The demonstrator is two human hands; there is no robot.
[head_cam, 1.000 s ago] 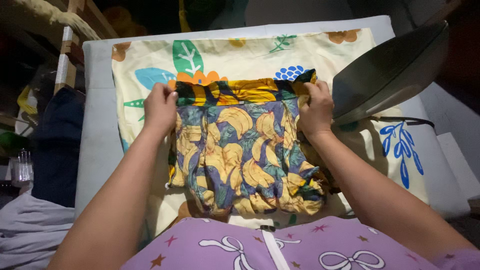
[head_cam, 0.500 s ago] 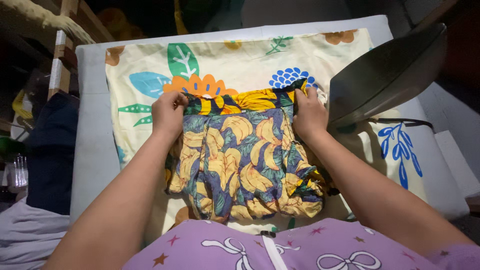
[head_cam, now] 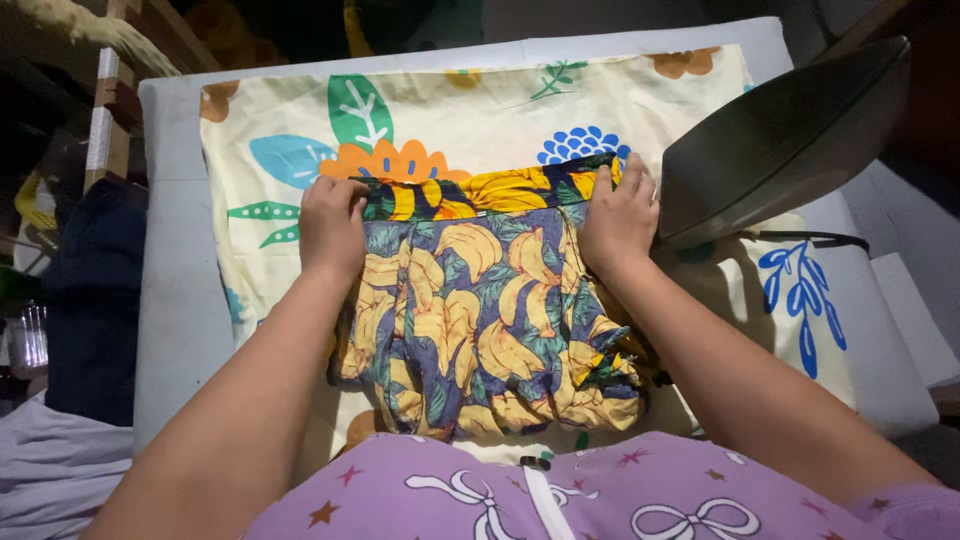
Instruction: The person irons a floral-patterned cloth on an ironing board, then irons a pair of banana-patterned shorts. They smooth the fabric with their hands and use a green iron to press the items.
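Off to the far left, beside the padded surface [head_cam: 175, 300], dark cloth [head_cam: 95, 300] hangs in shadow with a pale bundle [head_cam: 50, 480] below it. Next comes the floral sheet [head_cam: 300, 130] spread over the padding, cream with big leaves and flowers. On it, in the middle and close to the person's body, lies the banana-print garment [head_cam: 480, 320], its yellow-and-dark waistband [head_cam: 480, 192] at the far end and its hem bunched toward the purple top [head_cam: 520, 490] the person wears.

The left hand [head_cam: 332, 222] rests on the garment's left top corner, fingers [head_cam: 330, 190] curled narrow and pressing the waistband edge down onto the sheet. The right hand [head_cam: 620, 215] does the same at the right top corner, fingers [head_cam: 630, 180] held close together and flat on the cloth; whether either pinches the fabric or only pins it, I cannot tell.

That cloth looks thin, light and limp: it rumples at the lower right and would slide easily over the sheet. The waistband seems the firmest part, so the two corners there look like the sensible place to hold it.

Just right of the right hand stands the iron [head_cam: 780, 140], tipped up with its dark soleplate showing, its cord [head_cam: 800, 237] trailing across the sheet.
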